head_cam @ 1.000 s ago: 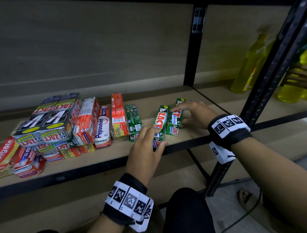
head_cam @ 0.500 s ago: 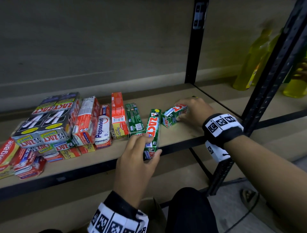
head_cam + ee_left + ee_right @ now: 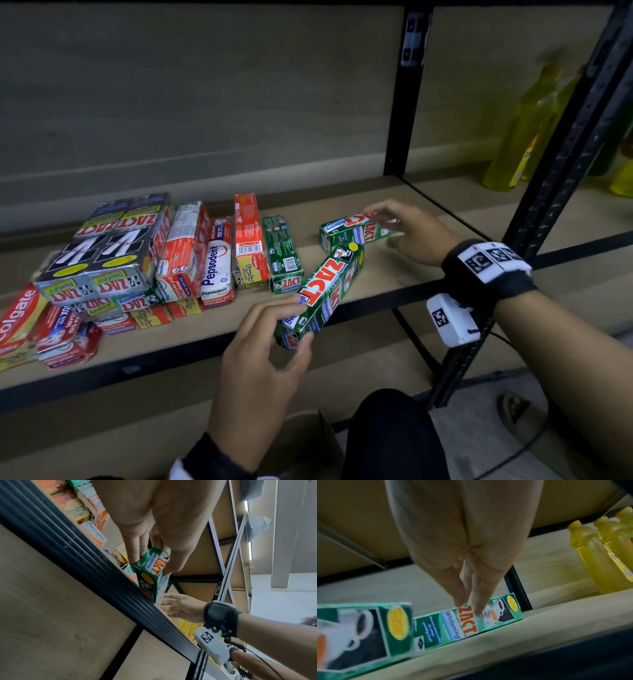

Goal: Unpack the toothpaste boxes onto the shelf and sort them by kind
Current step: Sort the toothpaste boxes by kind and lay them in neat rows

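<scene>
The left hand (image 3: 263, 346) grips a green Zact Whitening box (image 3: 322, 291) at frame centre, long axis diagonal toward upper right. The right hand (image 3: 411, 236) grasps a second Zact box (image 3: 352, 231), lying crosswise beyond it.

A dim room. A rack with black metal uprights (image 3: 406, 92) and a black front rail (image 3: 137, 366) carries pale wood boards (image 3: 387, 270) before a plain wall (image 3: 205, 85). Yellow bottles (image 3: 599, 555) stand in the neighbouring bay. Strip lights (image 3: 246, 507) glow overhead.
</scene>
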The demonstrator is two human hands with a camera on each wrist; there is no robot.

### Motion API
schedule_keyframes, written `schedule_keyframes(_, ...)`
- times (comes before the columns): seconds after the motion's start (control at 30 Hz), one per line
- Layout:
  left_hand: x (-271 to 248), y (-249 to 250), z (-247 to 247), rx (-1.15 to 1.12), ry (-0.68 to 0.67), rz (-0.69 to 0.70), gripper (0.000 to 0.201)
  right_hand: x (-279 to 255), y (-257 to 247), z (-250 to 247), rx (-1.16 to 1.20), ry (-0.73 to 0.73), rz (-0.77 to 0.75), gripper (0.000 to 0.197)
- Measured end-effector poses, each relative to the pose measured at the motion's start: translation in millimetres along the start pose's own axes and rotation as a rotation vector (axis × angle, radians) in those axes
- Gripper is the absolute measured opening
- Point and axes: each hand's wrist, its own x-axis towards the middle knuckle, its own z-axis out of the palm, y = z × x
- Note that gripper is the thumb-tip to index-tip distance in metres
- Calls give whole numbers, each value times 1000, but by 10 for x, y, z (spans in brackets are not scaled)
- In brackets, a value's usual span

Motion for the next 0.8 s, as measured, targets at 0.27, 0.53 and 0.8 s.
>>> schedule_keyframes(0.27, 495, 86, 57, 163, -300, 86, 29, -374, 138, -50, 54, -163, -58, 73)
schedule_keyframes(0.53, 1079, 237, 185, 346, -554, 84, 32, -430, 326, -312, -104, -20, 52, 58)
schedule_keyframes(0.8, 1592, 296, 425, 630, -680, 151, 38, -392, 287, -424, -246, 76, 192, 43)
